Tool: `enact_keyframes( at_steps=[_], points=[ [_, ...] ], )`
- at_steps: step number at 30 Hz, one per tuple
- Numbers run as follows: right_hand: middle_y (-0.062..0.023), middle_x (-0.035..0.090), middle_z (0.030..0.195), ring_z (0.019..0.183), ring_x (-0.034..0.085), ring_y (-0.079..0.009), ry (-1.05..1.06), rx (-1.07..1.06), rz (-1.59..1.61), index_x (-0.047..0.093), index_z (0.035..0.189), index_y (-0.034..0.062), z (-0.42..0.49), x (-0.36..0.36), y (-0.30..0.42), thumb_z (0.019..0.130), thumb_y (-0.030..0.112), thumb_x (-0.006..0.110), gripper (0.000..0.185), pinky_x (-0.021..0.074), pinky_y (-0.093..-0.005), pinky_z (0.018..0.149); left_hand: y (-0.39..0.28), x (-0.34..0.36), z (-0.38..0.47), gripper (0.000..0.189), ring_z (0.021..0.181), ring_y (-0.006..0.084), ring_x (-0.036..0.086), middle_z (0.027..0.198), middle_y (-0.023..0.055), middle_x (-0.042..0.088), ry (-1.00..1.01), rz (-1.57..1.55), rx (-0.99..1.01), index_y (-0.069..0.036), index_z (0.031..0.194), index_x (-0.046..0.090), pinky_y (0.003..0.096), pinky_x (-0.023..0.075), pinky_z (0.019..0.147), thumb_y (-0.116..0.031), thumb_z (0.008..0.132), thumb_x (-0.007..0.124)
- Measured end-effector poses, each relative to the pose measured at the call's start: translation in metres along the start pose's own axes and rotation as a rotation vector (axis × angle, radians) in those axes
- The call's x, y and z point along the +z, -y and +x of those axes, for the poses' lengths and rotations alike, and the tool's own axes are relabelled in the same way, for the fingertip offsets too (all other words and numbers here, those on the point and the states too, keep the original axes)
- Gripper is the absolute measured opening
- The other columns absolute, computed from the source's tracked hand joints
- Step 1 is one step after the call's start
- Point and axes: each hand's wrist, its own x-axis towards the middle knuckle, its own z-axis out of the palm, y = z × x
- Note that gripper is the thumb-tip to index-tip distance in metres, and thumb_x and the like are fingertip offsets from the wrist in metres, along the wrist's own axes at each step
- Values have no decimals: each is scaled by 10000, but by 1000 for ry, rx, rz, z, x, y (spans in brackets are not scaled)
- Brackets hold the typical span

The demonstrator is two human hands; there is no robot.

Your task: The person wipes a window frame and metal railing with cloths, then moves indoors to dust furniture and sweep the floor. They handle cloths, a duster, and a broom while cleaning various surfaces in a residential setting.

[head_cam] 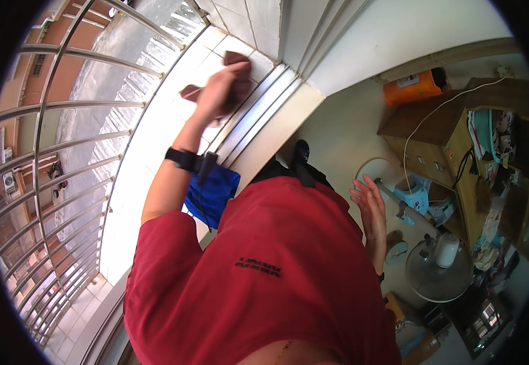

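Note:
My left hand [216,93] presses a brown cloth [241,61] onto the white-tiled window ledge [155,150], beside the metal sliding-window track [257,114]. The cloth is bunched under the palm, with its corners sticking out; the hand is slightly blurred. On that wrist sits a black strap [184,159] with a small black device. Below the forearm, a blue cloth item [214,194] lies at the ledge's inner edge, partly covered by my red shirt. My right hand [370,205] hangs at my side over the floor, fingers apart and holding nothing.
Metal window bars [77,105] enclose the ledge's outer side. Indoors to the right stand a pedestal fan [440,269] and a wooden cabinet [428,146] with cluttered shelves. An orange bag [412,86] sits by the wall. A white cord [422,121] runs across the cabinet.

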Motion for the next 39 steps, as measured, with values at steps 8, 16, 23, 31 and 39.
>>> enact_keyframes(
  at_steps=[8, 16, 23, 31, 39],
  points=[
    [-138, 590, 1367, 1139, 618, -166, 8, -17, -4, 437, 1487, 53, 0, 4, -2, 1064, 247, 501, 469, 464, -322, 1007, -7, 92, 5, 400, 966, 292, 561, 1037, 116, 498, -23, 1093, 539, -172, 1332, 629, 362, 544, 808, -205, 934, 612],
    [-137, 590, 1367, 1151, 614, -174, -11, 49, -2, 440, 1483, 48, -5, 19, -12, 1065, 233, 494, 461, 463, -334, 1018, -6, 76, 20, 433, 978, 281, 585, 1034, 108, 516, 114, 1196, 637, -218, 1346, 620, 390, 546, 812, -176, 917, 591],
    [-132, 598, 1357, 1145, 615, -169, 45, 10, -24, 448, 1477, 49, 2, 21, -5, 1061, 219, 495, 451, 467, -337, 1016, -14, 47, -8, 532, 1106, 334, 531, 1151, 133, 510, 324, 1179, 587, -199, 1399, 565, 451, 479, 939, -170, 868, 596],
    [-125, 606, 1345, 1134, 615, -162, -5, 44, -13, 460, 1465, 50, 7, 13, -4, 1058, 224, 503, 445, 469, -329, 1006, -17, -3, -66, 613, 1163, 337, 523, 1236, 134, 501, 493, 1233, 582, -139, 1354, 551, 462, 450, 997, -70, 759, 683],
    [-118, 606, 1340, 1135, 612, -164, 16, 65, -35, 460, 1468, 57, 11, 21, -7, 1059, 235, 506, 449, 466, -328, 1001, 15, 34, -34, 285, 902, 271, 654, 965, 80, 568, 143, 1048, 693, -108, 1097, 530, 395, 545, 655, -117, 843, 661]
  ],
)
